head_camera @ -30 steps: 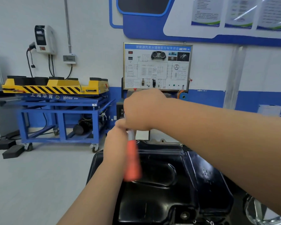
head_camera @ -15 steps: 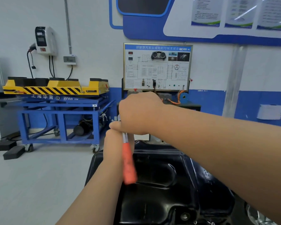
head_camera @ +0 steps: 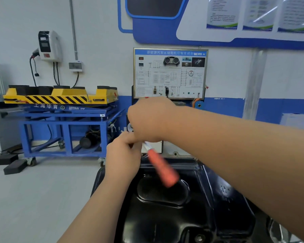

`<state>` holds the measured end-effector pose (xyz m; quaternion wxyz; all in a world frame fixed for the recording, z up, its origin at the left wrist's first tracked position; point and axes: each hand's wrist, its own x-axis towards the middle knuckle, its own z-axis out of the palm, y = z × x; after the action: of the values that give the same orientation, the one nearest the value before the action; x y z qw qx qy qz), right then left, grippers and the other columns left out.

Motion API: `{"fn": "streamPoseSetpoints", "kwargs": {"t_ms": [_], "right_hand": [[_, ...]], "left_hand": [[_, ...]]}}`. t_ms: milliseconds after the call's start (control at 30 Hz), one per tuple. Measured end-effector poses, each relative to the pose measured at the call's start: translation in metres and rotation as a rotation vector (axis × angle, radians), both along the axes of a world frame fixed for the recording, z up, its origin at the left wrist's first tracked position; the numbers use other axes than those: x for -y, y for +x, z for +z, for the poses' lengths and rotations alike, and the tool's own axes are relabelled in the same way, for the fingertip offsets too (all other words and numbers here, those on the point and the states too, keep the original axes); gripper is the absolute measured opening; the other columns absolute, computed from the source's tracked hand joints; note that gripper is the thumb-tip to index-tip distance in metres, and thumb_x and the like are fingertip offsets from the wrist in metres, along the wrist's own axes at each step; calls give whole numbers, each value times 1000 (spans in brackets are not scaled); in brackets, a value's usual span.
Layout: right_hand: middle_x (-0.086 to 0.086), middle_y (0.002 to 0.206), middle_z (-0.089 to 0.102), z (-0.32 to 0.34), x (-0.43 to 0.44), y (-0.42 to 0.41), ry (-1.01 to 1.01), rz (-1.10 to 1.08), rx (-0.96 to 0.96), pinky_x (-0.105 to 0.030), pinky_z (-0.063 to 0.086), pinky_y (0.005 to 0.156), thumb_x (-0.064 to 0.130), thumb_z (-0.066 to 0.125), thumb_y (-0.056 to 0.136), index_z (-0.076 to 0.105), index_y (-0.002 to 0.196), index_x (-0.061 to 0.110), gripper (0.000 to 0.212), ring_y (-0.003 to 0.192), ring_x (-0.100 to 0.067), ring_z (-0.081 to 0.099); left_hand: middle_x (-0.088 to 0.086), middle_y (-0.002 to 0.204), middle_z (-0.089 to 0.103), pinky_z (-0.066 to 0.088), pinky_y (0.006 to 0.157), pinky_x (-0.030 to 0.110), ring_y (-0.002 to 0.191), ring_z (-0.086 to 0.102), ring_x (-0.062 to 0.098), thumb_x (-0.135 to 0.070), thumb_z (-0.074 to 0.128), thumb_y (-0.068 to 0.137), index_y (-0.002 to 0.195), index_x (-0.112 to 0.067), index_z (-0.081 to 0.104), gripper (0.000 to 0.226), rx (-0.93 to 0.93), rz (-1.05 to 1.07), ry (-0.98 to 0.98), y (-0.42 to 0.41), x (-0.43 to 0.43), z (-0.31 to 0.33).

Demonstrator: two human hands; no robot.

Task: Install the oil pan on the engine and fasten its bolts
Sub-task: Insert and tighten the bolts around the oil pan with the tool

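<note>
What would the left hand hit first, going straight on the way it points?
Almost at once the right hand, which sits just beyond the left hand, over the ratchet. They look to be in contact, though depth is unclear.

Far rim of the oil pan (head_camera: 165, 216) obstructed: left hand (head_camera: 123, 155) and right hand (head_camera: 151, 120) bunch there gripping the ratchet (head_camera: 163, 171), its orange handle slanting over the pan's recess. The right forearm bars the pan's right side. Training board (head_camera: 170, 73) stands close behind. Open floor (head_camera: 33, 199) lies left, blue lift trolley (head_camera: 65, 130) well apart.
</note>
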<state>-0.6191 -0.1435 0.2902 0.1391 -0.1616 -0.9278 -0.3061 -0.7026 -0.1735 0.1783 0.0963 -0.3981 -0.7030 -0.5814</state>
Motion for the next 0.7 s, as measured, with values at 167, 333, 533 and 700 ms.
{"fn": "streamPoseSetpoints", "kwargs": {"t_ms": [167,333,533,700], "right_hand": [[1,84,55,14,-11,6,228,116,176,-33,40,64,11,50,87,55,85,17,8,80,-22,55],[3,64,43,-5,-9,5,5,46,-62,-26,33,50,50,43,91,38,61,20,43,54,-15,43],[4,67,47,3,-3,3,78,65,78,-24,27,45,32,55,88,43,66,18,29,55,-13,41],[1,83,56,6,-3,-1,211,128,157,-27,29,45,20,53,90,51,79,17,12,69,-17,51]], "left_hand": [[-16,68,60,36,49,9,63,54,-7,-13,50,91,84,-26,61,18,-98,-21,-58,-2,-1,-8],[-10,63,58,32,46,17,56,54,8,-24,60,83,74,-28,61,10,27,34,-47,-1,-2,-4],[-4,46,46,27,44,20,47,37,11,-21,58,88,58,-15,56,30,-40,-14,-35,-2,-1,-6],[-10,41,46,31,42,16,45,43,5,-24,58,92,58,-23,49,36,-16,-44,-48,-6,-2,-5]]}}
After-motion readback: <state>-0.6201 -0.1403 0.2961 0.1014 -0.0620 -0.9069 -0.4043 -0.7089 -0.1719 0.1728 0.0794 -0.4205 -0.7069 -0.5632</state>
